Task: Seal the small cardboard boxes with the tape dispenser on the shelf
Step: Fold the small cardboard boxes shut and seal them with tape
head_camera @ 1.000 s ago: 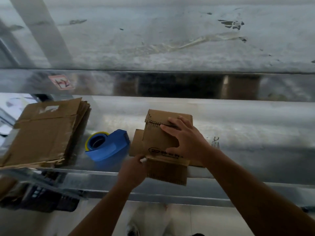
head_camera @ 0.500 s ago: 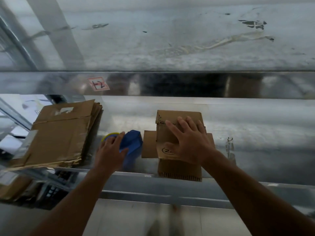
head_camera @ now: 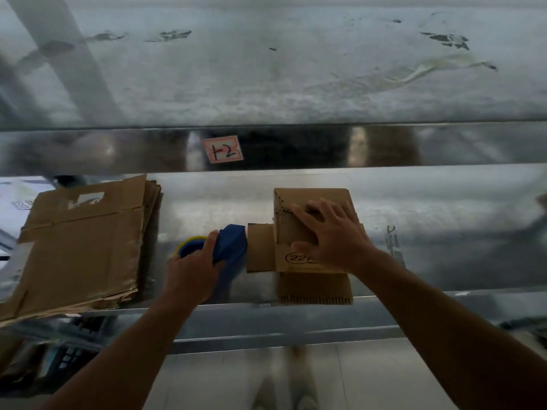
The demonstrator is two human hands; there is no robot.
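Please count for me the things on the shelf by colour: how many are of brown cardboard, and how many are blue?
Brown cardboard: 2 (the small cardboard box and the stack of flattened cardboard)
Blue: 1 (the tape dispenser)
Total: 3

I can't read the whole print on the small box (head_camera: 310,202) under the right hand (head_camera: 334,235); left of it, the left hand (head_camera: 192,273) hides part of the tape dispenser (head_camera: 232,245).

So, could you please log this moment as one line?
left hand: grips dispenser | right hand: presses on box | box: on shelf, beside dispenser
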